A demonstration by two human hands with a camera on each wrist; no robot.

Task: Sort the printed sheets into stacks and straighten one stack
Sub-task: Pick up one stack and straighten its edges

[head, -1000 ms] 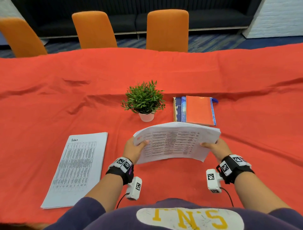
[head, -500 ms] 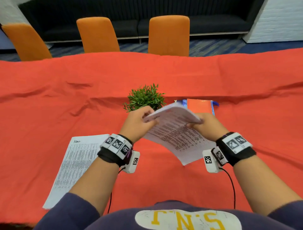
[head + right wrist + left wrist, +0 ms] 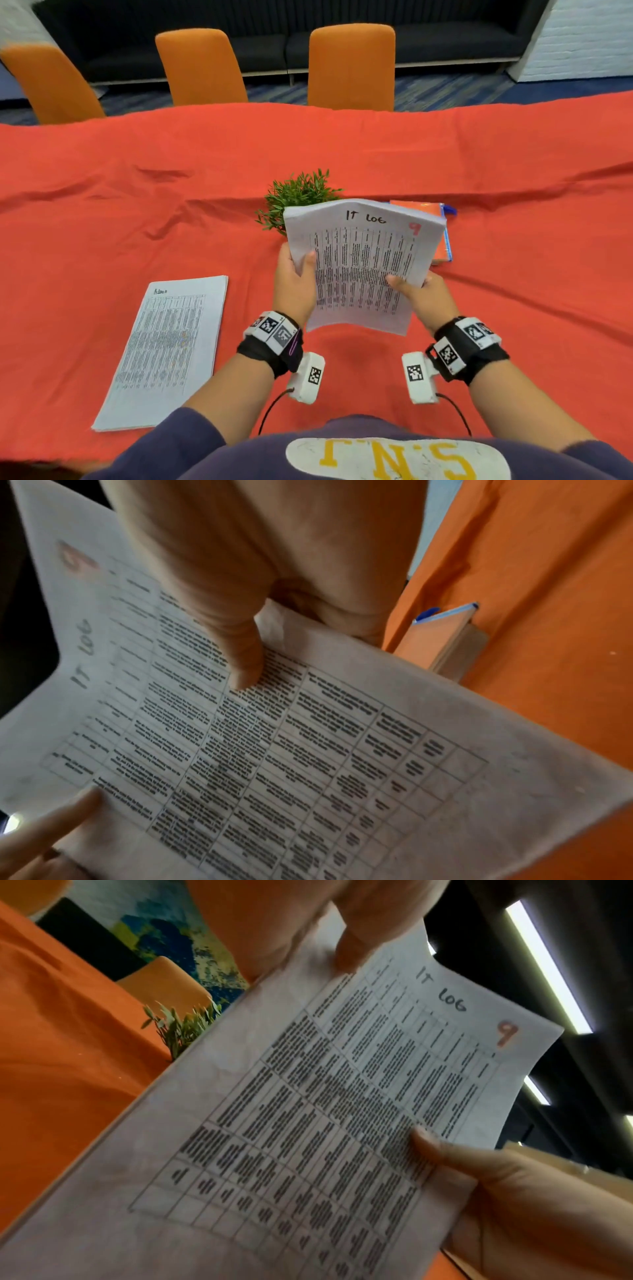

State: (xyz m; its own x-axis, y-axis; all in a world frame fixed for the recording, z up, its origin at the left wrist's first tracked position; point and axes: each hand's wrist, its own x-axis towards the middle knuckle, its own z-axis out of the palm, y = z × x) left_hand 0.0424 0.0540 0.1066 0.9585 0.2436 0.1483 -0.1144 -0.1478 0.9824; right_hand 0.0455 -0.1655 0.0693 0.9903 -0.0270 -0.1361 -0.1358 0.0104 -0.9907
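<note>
Both hands grasp the sheaf (image 3: 359, 263) upright above the table, left hand (image 3: 294, 284) and right hand (image 3: 421, 294) pinching its long edges, while the 1 laid stack (image 3: 168, 349) lies left, nearer the left hand.

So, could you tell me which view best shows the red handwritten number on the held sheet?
The left wrist view: the red number 9 is sharp and unobstructed. The head view shows it small; the right wrist view shows it blurred.

The sheets (image 3: 359, 263) are hiding the plant's (image 3: 294, 195) pot and most of the books (image 3: 442, 236); print is blurring.
</note>
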